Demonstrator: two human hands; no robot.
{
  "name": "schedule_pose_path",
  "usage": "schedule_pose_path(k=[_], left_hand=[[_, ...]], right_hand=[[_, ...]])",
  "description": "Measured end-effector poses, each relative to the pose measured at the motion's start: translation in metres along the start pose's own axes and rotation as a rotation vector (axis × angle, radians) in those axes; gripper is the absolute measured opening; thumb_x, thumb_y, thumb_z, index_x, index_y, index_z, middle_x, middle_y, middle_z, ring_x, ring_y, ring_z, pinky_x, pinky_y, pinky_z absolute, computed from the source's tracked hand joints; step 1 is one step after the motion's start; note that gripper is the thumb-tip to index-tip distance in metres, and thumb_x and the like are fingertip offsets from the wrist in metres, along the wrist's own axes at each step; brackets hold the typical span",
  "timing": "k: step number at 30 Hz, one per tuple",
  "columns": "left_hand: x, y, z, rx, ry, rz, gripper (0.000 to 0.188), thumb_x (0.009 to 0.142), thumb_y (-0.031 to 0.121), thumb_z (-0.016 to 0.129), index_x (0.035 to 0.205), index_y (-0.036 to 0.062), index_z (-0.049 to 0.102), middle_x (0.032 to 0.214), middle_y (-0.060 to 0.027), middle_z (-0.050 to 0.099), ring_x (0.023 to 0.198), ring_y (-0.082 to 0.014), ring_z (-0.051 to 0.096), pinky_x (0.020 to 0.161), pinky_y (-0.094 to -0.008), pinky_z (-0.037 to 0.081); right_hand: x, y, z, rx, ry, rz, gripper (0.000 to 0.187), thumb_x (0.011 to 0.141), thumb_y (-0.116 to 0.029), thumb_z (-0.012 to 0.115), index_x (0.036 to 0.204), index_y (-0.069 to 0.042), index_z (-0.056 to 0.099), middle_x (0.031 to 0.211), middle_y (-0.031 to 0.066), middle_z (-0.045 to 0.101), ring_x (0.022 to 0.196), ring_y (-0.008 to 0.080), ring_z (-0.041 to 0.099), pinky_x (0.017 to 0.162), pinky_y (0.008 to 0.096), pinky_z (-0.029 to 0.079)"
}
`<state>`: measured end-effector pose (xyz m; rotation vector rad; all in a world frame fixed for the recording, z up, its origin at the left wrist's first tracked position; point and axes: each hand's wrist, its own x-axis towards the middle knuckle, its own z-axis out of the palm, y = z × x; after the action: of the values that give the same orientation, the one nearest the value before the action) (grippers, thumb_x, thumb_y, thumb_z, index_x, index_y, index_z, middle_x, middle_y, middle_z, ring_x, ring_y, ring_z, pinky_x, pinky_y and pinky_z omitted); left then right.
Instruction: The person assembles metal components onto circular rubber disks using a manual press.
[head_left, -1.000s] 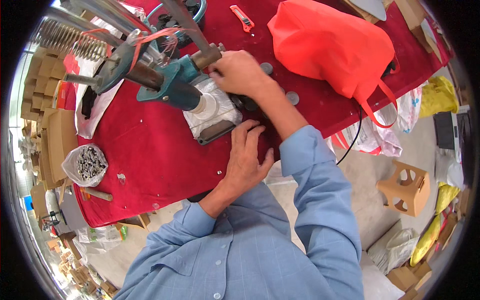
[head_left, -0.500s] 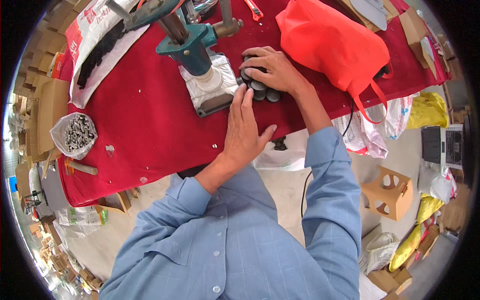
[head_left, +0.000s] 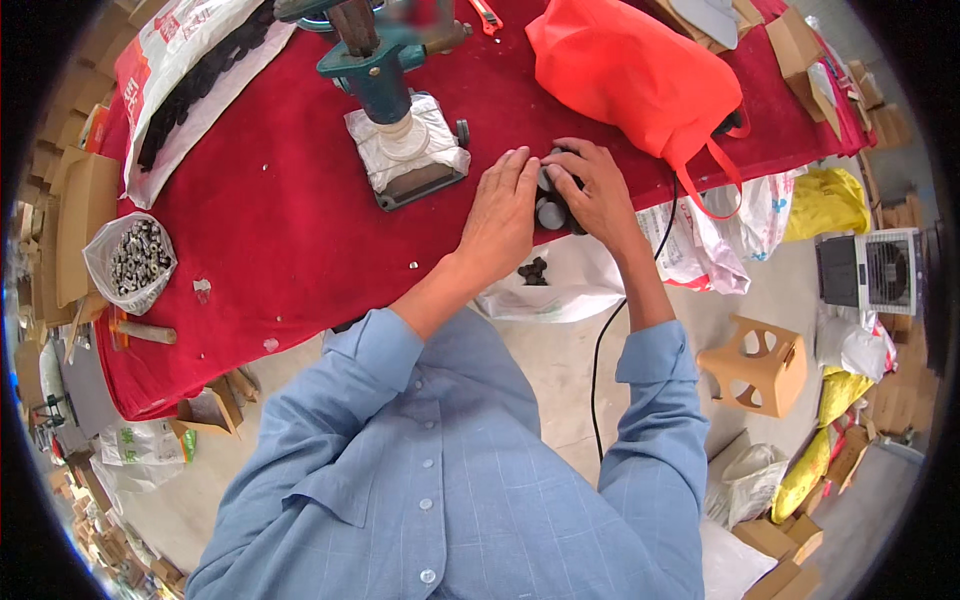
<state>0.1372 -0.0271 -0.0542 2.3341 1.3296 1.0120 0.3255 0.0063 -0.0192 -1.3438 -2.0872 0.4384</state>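
Several black round caps (head_left: 550, 213) are bunched at the near edge of the red-covered table (head_left: 270, 230). My left hand (head_left: 500, 208) lies along their left side, fingers stretched out and close together. On the other side my right hand (head_left: 600, 195) curls its fingers and thumb over the bunch, hiding part of it. Below that edge hangs a white bag (head_left: 590, 272) with dark pieces (head_left: 534, 270) in it. A green hand press (head_left: 382, 92) stands left of my hands, its base wrapped in white. One black cap (head_left: 462, 132) rests against the base's right side.
A red fabric bag (head_left: 630, 75) lies at the back right. At the left are a bag of small metal parts (head_left: 140, 262), a hammer-like tool (head_left: 147, 331) and a white sack (head_left: 200, 60) with black pieces. A black cable (head_left: 598, 370) hangs beside my right arm.
Both hands have moved right and toward me, sliding the bunch of caps away from the press to the table's near edge. One cap stays by the press. The whole view has shifted slightly.
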Motion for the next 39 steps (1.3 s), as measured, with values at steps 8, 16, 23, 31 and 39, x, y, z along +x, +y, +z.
schedule_pose_path(k=[8, 16, 23, 31, 39], left_hand=[[0.019, 0.004, 0.007, -0.334, 0.012, 0.027, 0.063, 0.078, -0.016, 0.054, 0.141, -0.0072, 0.053, 0.144, -0.0279, 0.055, 0.137, -0.0456, 0.050, 0.117, -0.0507, 0.041], [0.022, 0.014, 0.025, -0.464, 0.031, 0.038, 0.065, 0.078, -0.016, 0.057, 0.142, -0.0063, 0.052, 0.143, -0.0282, 0.055, 0.135, -0.0464, 0.052, 0.115, -0.0498, 0.044], [0.023, 0.035, 0.031, -0.649, -0.041, 0.012, 0.071, 0.080, -0.021, 0.047, 0.149, -0.0046, 0.044, 0.145, -0.0271, 0.050, 0.136, -0.0456, 0.051, 0.115, -0.0466, 0.046], [0.023, 0.037, 0.036, -0.670, -0.030, 0.047, 0.064, 0.082, -0.016, 0.051, 0.145, -0.0057, 0.046, 0.144, -0.0284, 0.051, 0.135, -0.0473, 0.051, 0.111, -0.0495, 0.048], [0.018, 0.043, 0.046, -0.732, 0.018, 0.105, 0.066, 0.081, -0.019, 0.047, 0.145, -0.0057, 0.045, 0.140, -0.0277, 0.052, 0.131, -0.0471, 0.054, 0.111, -0.0473, 0.048]], right_hand=[[-0.020, -0.005, -0.011, 0.074, 0.027, 0.197, 0.024, 0.101, -0.017, 0.062, 0.117, -0.003, 0.073, 0.127, 0.0172, 0.069, 0.115, 0.0379, 0.064, 0.101, 0.0448, 0.050], [-0.029, -0.015, -0.026, 0.079, 0.005, 0.298, 0.026, 0.102, -0.012, 0.059, 0.123, 0.000, 0.068, 0.116, 0.0169, 0.069, 0.109, 0.0300, 0.068, 0.098, 0.0374, 0.052], [-0.037, -0.001, -0.025, 0.081, 0.035, 0.377, 0.022, 0.100, -0.012, 0.059, 0.116, 0.001, 0.066, 0.110, 0.0236, 0.069, 0.104, 0.0400, 0.068, 0.091, 0.0461, 0.052], [-0.044, -0.005, -0.023, 0.058, 0.125, 0.447, 0.018, 0.100, -0.011, 0.061, 0.112, 0.002, 0.066, 0.103, 0.0232, 0.071, 0.095, 0.0395, 0.071, 0.083, 0.0458, 0.055], [-0.057, 0.006, -0.016, 0.101, 0.198, 0.451, 0.021, 0.104, -0.018, 0.059, 0.108, 0.002, 0.066, 0.096, 0.0226, 0.074, 0.086, 0.0380, 0.074, 0.075, 0.0462, 0.056]])
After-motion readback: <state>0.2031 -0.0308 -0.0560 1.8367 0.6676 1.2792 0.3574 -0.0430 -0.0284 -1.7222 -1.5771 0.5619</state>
